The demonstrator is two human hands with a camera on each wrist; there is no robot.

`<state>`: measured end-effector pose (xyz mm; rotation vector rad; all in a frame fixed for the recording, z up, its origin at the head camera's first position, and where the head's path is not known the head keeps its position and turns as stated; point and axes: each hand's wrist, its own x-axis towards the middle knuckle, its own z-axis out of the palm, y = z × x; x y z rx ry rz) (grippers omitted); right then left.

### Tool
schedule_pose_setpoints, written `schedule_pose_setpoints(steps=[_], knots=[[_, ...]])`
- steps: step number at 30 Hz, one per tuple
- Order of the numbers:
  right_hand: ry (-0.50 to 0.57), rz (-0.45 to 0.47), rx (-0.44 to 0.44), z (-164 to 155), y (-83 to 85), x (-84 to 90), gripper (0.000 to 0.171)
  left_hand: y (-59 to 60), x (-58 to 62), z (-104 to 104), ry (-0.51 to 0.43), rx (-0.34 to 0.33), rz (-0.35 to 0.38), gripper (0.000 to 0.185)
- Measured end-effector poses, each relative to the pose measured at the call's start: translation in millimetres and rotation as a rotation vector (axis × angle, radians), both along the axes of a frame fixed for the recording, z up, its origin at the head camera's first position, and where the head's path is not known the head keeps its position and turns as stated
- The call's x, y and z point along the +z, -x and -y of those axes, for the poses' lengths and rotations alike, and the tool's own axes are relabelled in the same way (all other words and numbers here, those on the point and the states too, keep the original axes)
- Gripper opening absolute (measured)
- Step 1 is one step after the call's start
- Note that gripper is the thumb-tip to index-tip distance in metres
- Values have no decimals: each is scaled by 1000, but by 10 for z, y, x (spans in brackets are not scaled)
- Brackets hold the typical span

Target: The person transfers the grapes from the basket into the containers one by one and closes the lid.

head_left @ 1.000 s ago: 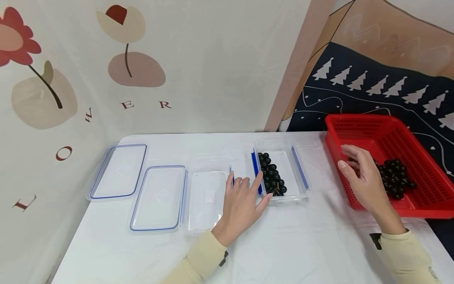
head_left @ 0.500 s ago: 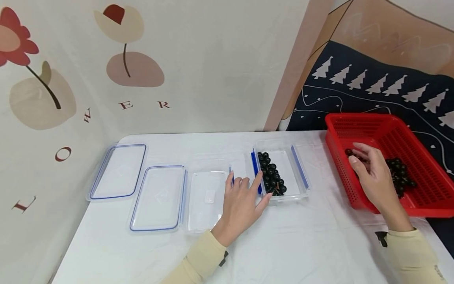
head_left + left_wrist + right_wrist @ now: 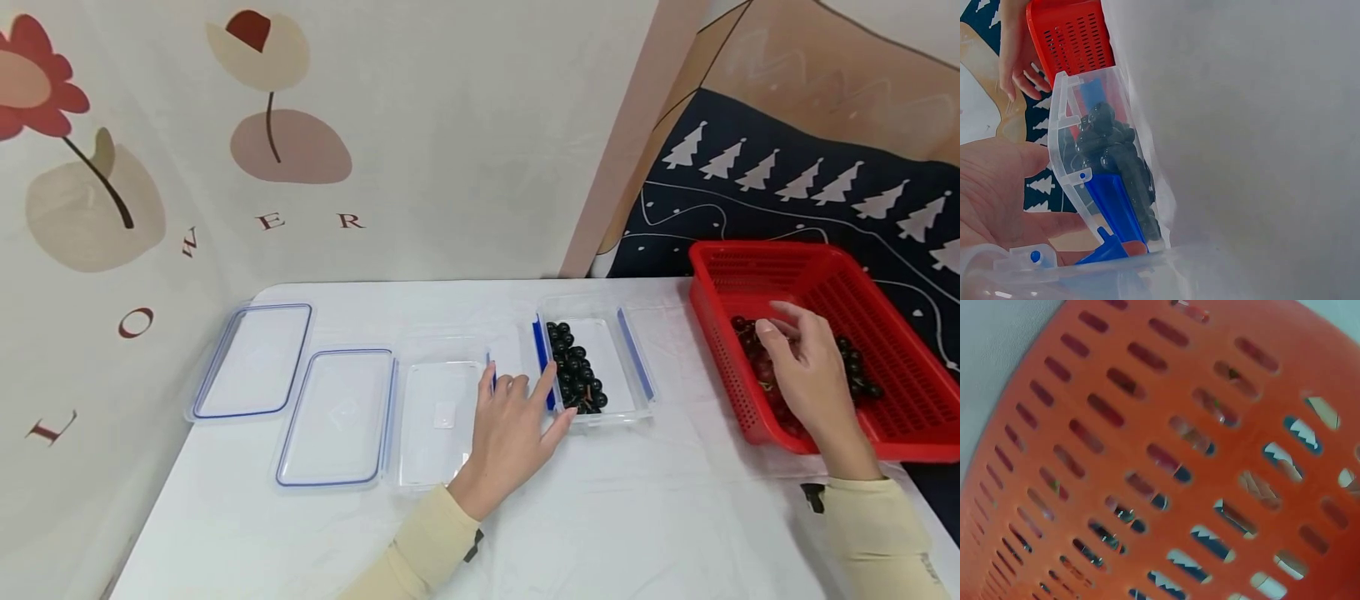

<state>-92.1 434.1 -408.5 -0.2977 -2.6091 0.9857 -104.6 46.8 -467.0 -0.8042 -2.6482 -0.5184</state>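
My left hand (image 3: 510, 442) rests at the near left corner of a clear plastic container (image 3: 618, 392) with blue clips. The index finger touches its left side, the thumb its front rim. Black grapes (image 3: 576, 367) lie along the left half of that container; in the left wrist view, the grapes (image 3: 1107, 140) show through its wall. My right hand (image 3: 810, 375) hovers over the red basket (image 3: 757, 427), fingers loosely bent, with nothing visible in them. Red grapes (image 3: 757, 354) lie in the basket's left part. More black grapes (image 3: 862, 375) are behind the hand, partly hidden.
Another clear container (image 3: 435, 425) stands left of the left hand. Two clear lids with blue seals, a nearer lid (image 3: 337, 417) and a farther lid (image 3: 251, 362), lie farther left on the white table (image 3: 637, 517). The basket's slotted wall (image 3: 1166, 456) fills the right wrist view.
My right hand has moved right over the basket, uncovering the red grapes and covering part of the black ones. My left hand and the containers have stayed in place.
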Motion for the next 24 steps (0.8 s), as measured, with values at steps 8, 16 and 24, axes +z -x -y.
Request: schedule_pose_setpoints(steps=[8,16,24], knots=[[46,69,-46,-106,-8,37,65,1,-2,-2,14,7,10,65],[63,141,-83,-214,-41,76,67,-5,-7,-3,8,8,3,66],[30,151,-117,-339,-47,70,68,4,-5,-1,16,4,30,66]])
